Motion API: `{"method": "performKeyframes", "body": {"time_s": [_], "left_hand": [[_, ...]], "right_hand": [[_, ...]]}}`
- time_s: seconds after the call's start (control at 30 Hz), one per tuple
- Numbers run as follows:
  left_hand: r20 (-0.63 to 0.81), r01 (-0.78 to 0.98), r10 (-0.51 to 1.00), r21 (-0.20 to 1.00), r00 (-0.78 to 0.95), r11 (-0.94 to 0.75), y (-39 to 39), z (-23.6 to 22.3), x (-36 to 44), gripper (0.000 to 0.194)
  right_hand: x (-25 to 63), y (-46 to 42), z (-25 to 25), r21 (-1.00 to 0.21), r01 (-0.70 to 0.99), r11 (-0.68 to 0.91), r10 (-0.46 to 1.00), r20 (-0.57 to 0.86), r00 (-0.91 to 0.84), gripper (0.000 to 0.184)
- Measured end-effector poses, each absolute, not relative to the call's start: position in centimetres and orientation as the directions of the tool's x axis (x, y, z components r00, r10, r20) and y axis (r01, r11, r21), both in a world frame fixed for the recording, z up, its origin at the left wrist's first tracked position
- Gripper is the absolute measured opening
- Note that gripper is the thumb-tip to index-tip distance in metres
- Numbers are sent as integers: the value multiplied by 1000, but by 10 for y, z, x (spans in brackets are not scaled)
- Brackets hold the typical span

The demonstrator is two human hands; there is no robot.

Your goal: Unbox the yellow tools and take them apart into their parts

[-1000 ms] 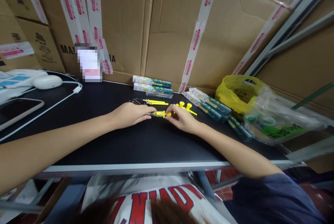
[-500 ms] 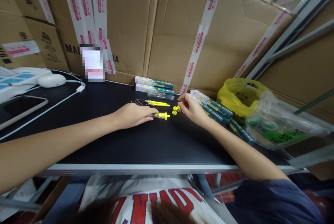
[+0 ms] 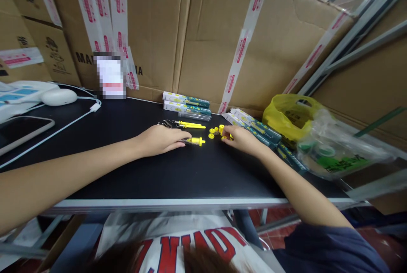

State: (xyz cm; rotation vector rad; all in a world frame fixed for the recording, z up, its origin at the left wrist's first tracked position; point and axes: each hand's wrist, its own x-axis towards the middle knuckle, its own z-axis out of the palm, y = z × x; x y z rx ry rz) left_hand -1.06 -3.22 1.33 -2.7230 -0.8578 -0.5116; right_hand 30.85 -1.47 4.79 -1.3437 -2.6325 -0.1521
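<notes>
My left hand [image 3: 163,140] is closed around a clear tube with a yellow stepped end [image 3: 197,141], which points right. The tube's other end is hidden in my fingers. To the right, my right hand [image 3: 241,139] has its fingertips pinched on a small yellow plastic part [image 3: 224,137], mostly covered by the fingers. Several small yellow caps [image 3: 211,135] lie just left of those fingertips. Behind my left hand are slim yellow rods with metal springs [image 3: 192,125] and some bent metal wire hooks [image 3: 165,123].
Clear tubes [image 3: 193,116] lie before two stacked narrow boxes [image 3: 186,107]. More narrow boxes [image 3: 254,126] sit at right, near a yellow plastic bag [image 3: 286,114] and a clear bag [image 3: 337,154]. A phone [image 3: 27,131], cable and power strip [image 3: 25,97] occupy the left.
My right hand let go of the yellow end of the tube, moved right and back, then came down among the small yellow parts. My left hand keeps holding the tube in place.
</notes>
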Motion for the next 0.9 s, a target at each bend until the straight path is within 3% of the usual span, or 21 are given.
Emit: {"method": "performKeyframes", "body": {"time_s": [0.17,0.27,0.37,0.5,0.7,0.9], "left_hand": [[406,576,489,-122,772,-808,-32,13,-11,35],[401,580,485,-157,777,-800,-32,13,-11,35],[398,585,489,-167,776,-794,-33,13,-10,34],[392,589,502,-137,771,-796,-33,12,-10,33],[416,591,505,-102,756,-800,-37,14,-8,31],[432,647,551,-107,714,-755,-43,17,-6,29]], "right_hand": [[312,-11,44,107,842,529,809,237,-538,7],[311,-11,44,87,860,503,820,265,-507,10],[302,-16,43,-105,839,533,820,307,-482,20],[284,-29,36,-357,685,635,772,318,-551,28],[263,-43,22,-530,549,646,743,273,-611,28],[241,-44,20,-692,463,554,795,274,-541,28]]}}
